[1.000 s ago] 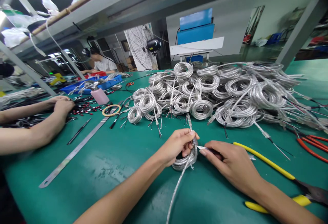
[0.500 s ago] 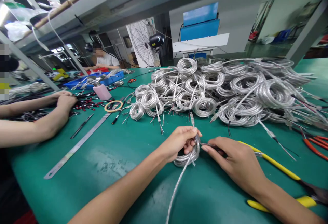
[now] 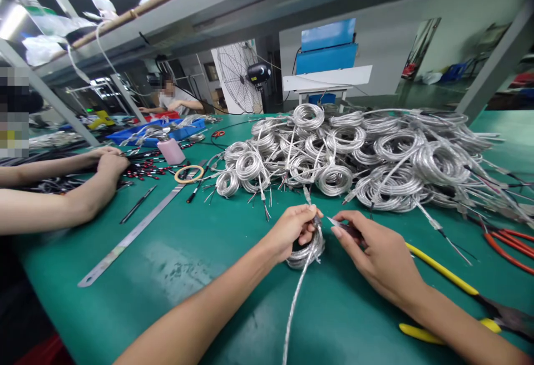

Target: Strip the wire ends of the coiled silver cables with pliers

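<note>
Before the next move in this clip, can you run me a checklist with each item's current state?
1. Left grip holds the coiled clear cable: ok.
2. Right grip holds the pointed blade: ok.
3. Blade tip directed away from the left grip: not ok; it points toward it, with a gap between.
4. Right forearm not touching the yellow-handled pliers: cannot tell; it crosses over one handle, hiding any contact.
5. Co-worker's hands away from the blade: ok, they are far to the left.
6. Steel ruler apart from both grips: ok.
</note>
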